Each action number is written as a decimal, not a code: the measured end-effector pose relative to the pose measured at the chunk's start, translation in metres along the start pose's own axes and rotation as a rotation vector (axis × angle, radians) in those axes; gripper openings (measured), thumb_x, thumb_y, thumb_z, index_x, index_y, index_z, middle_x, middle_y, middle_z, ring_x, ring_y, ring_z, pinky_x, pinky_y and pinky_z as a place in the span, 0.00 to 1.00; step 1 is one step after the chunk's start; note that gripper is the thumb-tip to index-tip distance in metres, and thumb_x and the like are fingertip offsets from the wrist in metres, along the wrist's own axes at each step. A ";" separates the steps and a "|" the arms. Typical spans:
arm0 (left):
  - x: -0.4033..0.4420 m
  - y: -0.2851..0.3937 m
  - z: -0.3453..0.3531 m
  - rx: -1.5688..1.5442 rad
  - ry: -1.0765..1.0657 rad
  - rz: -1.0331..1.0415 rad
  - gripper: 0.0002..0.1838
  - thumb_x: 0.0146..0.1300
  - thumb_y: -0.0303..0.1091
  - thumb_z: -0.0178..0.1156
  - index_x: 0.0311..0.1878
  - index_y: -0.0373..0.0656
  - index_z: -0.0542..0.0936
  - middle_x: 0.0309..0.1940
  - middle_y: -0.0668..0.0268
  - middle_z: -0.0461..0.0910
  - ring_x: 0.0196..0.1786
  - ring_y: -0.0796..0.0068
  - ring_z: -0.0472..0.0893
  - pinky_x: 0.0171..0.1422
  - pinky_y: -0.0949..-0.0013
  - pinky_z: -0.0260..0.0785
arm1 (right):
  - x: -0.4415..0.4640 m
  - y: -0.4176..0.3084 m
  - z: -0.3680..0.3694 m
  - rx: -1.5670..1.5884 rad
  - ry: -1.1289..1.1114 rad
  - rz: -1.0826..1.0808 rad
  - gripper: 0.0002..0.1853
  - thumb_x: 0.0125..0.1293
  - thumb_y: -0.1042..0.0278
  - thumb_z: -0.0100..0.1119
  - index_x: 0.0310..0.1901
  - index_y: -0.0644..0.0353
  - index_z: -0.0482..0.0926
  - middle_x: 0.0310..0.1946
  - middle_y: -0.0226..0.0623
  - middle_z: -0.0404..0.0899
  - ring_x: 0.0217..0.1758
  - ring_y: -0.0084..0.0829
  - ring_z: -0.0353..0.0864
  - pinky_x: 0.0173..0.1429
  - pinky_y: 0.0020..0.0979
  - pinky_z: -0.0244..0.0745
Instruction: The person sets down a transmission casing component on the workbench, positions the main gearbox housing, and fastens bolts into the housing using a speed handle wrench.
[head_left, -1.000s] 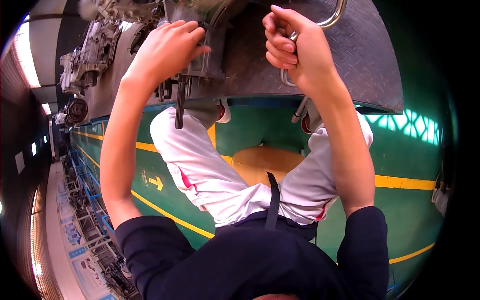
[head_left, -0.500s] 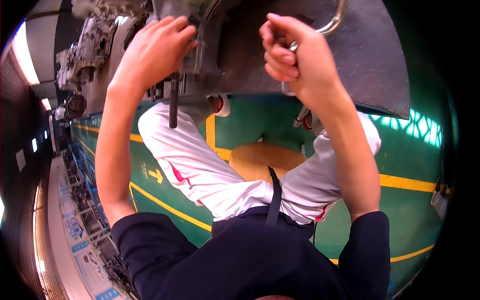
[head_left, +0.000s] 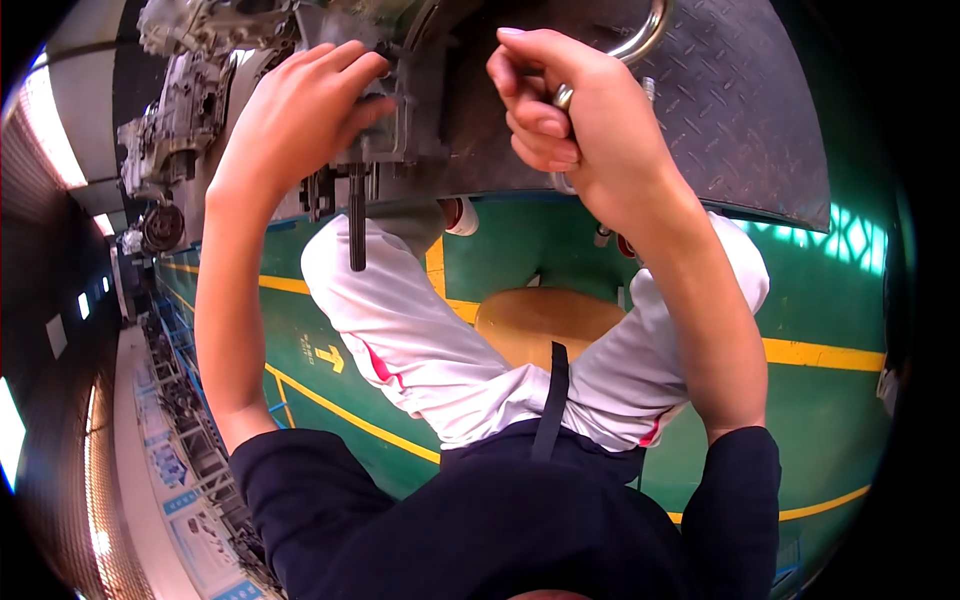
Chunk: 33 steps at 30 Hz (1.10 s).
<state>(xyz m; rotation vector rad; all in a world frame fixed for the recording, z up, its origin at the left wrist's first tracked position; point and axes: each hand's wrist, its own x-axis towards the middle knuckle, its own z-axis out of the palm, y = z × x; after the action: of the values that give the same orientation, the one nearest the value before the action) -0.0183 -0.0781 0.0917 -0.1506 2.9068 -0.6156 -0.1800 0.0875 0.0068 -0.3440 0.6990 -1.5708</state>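
Note:
My left hand point(head_left: 305, 115) is over a grey metal gearbox-like housing point(head_left: 425, 110) at the top left, with its thumb apart from the fingers. I cannot tell whether the fingertips touch the metal. A dark splined shaft point(head_left: 357, 225) sticks out of the housing toward me, just below that hand. To the right, my right hand point(head_left: 590, 110) is closed around a curved chrome rod point(head_left: 645, 38). The rod bends away above the hand, and a short end shows below the fingers. Part of it is hidden by my palm.
The dark metal table point(head_left: 740, 110) has a raised tread pattern and a rounded right edge. More metal gearbox parts point(head_left: 185, 100) stand at the far left. A round wooden stool point(head_left: 550, 320) is between my legs on the green floor point(head_left: 810, 290) with yellow lines.
My right hand has shifted left with the chrome rod. The left hand's fingers have loosened and its thumb stands out more. The view has moved slightly.

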 end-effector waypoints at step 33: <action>0.019 -0.018 -0.003 -0.268 0.041 0.196 0.08 0.63 0.32 0.64 0.37 0.38 0.77 0.28 0.58 0.72 0.34 0.53 0.74 0.41 0.56 0.68 | 0.025 -0.014 0.022 0.077 0.062 0.113 0.16 0.74 0.62 0.46 0.32 0.63 0.73 0.14 0.25 0.63 0.14 0.19 0.57 0.21 0.23 0.50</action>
<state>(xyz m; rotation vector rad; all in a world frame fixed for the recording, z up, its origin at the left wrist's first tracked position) -0.0362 -0.0960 0.0990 0.1155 2.9811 -0.1989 -0.1813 0.0582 0.0282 -0.1957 0.6920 -1.5015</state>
